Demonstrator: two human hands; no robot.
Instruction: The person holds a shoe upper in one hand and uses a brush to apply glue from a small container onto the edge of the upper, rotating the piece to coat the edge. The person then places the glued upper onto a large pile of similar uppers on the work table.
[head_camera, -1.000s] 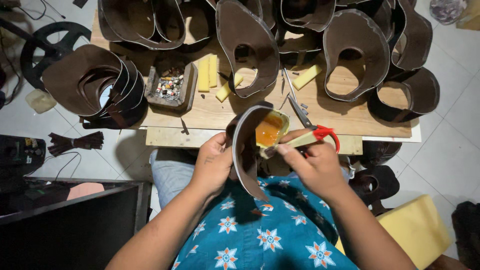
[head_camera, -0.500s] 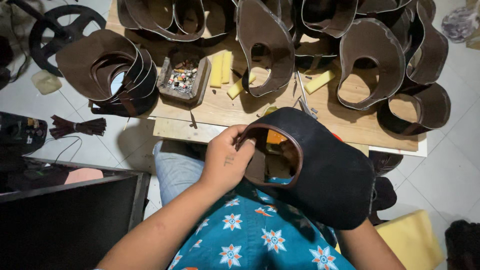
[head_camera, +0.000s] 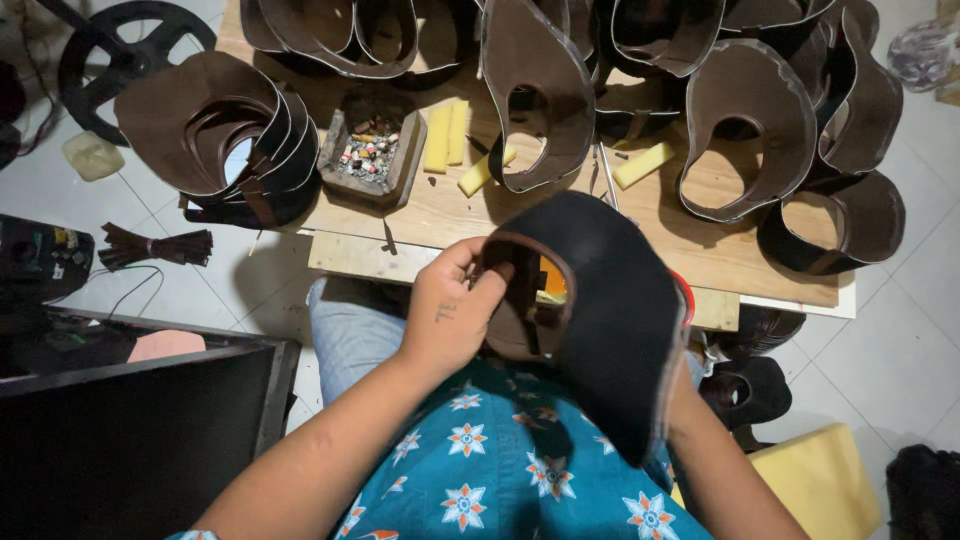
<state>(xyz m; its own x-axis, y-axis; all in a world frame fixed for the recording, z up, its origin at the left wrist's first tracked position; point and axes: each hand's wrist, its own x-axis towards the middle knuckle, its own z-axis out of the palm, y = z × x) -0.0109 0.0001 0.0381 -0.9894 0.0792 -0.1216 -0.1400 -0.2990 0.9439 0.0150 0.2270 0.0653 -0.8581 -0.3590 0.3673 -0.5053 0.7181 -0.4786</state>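
At centre frame, the left hand (head_camera: 450, 320) is pinching the cut-out rim of a dark leather piece (head_camera: 610, 320), tilting it to expose its inside. The right hand is hiding behind it, grip unclear. Beyond, matching brown pieces (head_camera: 745, 125) are crowding the worktop (head_camera: 440, 215).

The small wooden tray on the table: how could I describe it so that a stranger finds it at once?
Start at the wooden worktable covered with curved brown leather pieces. Near its left end, just right of the nested stack of leather pieces and left of the yellow foam blocks, sits the small square wooden tray. It alone is a box, holding small multicoloured bits.
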